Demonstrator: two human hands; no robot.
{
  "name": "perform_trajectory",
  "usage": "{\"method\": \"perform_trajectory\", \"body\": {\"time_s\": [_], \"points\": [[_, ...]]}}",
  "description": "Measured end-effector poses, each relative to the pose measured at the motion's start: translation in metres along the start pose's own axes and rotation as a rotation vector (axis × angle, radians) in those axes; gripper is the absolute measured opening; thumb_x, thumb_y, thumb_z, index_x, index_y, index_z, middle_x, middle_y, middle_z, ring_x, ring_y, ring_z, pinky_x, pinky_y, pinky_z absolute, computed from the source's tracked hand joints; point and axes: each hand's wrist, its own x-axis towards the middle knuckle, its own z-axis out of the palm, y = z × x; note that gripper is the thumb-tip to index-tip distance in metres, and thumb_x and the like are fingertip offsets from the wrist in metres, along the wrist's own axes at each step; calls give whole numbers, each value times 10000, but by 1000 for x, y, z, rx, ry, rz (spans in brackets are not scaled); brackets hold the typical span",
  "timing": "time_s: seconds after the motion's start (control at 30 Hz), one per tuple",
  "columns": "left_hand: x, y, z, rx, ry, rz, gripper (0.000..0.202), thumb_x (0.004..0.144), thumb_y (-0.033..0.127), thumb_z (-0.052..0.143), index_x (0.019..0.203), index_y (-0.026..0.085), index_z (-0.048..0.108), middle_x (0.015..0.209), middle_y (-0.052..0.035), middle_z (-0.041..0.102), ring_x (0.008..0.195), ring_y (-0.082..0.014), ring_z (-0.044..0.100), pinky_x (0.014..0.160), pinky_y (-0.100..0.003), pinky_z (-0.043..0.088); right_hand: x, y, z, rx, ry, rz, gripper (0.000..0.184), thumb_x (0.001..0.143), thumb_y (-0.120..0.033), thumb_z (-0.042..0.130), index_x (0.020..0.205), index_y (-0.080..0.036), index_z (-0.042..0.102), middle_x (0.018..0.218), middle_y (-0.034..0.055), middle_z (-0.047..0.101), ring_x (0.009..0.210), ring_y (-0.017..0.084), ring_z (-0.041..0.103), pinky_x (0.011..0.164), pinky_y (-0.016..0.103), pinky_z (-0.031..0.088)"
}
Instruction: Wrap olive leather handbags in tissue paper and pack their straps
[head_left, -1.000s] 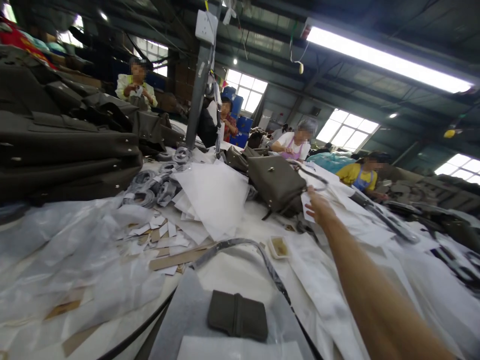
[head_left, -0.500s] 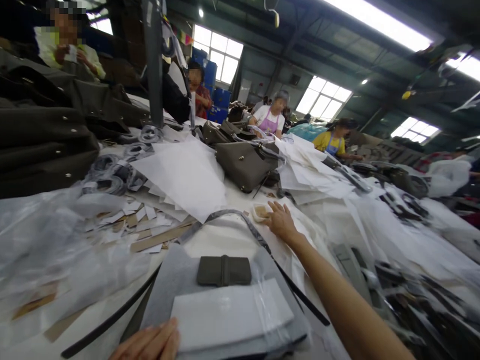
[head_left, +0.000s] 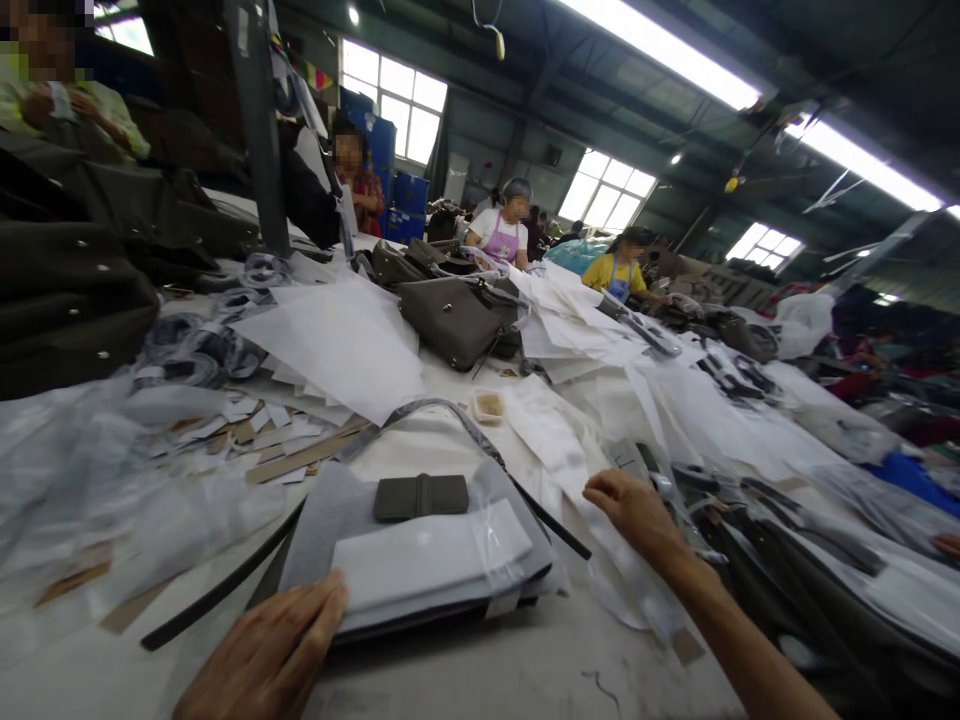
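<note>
In front of me a dark olive handbag (head_left: 262,585) lies flat, partly covered with grey wrapping (head_left: 322,520). Its wrapped handle (head_left: 442,405) arches away from me, and dark straps reach out on both sides. On top sit a small olive leather piece (head_left: 421,497) and a folded white packet (head_left: 427,560) with clear plastic at its right end. My left hand (head_left: 266,640) closes on the bag's near left corner, fingers over the packet's edge. Right of the bag, my right hand (head_left: 637,515) hovers with its fingertips pinched; anything in them is too small to see.
A small white dish (head_left: 487,406) with tan contents stands beyond the bag. White sheets (head_left: 337,340), paper scraps (head_left: 262,430) and clear plastic (head_left: 180,520) cover the left. Another olive bag (head_left: 454,320) sits behind. More bags (head_left: 810,590) lie at right. Several people work farther back.
My right hand has left the small dish and come back toward me, its spread fingers now pinched. The view has turned right. My left hand stays at the bag's corner.
</note>
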Motion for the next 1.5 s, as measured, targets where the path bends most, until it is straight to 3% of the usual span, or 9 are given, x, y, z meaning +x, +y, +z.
{"method": "perform_trajectory", "body": {"time_s": [0.1,0.27,0.53,0.6,0.77,0.9,1.03,1.27,1.5], "points": [[8,4,-4,-7,26,4,342,1001,175,379,1278,205,577,1181,-68,666,1080,-197,617,1024,-334,407,-19,18,21,-38,-15,7,253,802,-269,559,980,-198,724,973,74,699,853,218,652,832,332,466],[19,8,-7,31,94,63,312,999,154,382,1219,176,603,1110,-68,678,1010,-183,620,963,-314,423,-32,28,35,-72,38,13,260,856,-319,501,829,-194,727,943,99,701,925,249,642,865,351,461],[35,20,-21,64,135,64,281,959,81,408,1118,161,626,1023,-61,693,920,-170,640,868,-300,471,-33,15,-14,-22,145,64,340,857,-404,455,894,-192,719,1147,115,693,1060,281,624,997,412,413],[36,22,-22,64,134,60,294,948,70,407,1117,170,625,1016,-51,694,913,-160,640,852,-289,480,-40,-7,-34,93,-3,65,325,839,-451,493,839,-199,698,974,86,721,922,263,646,896,388,464],[32,24,-19,39,117,28,285,952,68,412,1133,169,607,1002,-52,686,920,-164,626,836,-300,494,-93,-114,-66,453,-757,-188,296,876,-463,551,769,-199,631,737,14,634,712,173,590,669,257,470],[30,26,-17,4,102,13,248,967,92,424,1138,143,596,996,-68,677,908,-182,615,812,-328,497,-131,-201,-53,472,-1141,-356,120,809,-337,653,767,-225,656,707,-39,578,648,107,519,569,168,396],[28,27,-16,-20,71,1,227,978,123,434,1140,131,592,1013,-80,675,922,-196,612,816,-349,498,-99,-254,-18,551,-1394,-526,227,811,-405,643,767,-183,624,674,-40,555,594,89,526,553,158,419],[28,26,-13,-19,113,-7,198,976,121,455,1107,111,602,1051,-95,684,923,-196,620,819,-353,500,24,-277,38,107,-711,-500,140,807,-195,531,705,-177,624,553,-27,581,505,113,563,494,196,407],[32,27,-17,-47,114,-51,244,978,93,418,1167,89,574,1023,-106,689,934,-190,630,847,-351,510,75,-279,69,0,-575,-462,177,793,-183,532,666,-177,655,480,-14,589,478,129,578,480,211,371]]}}
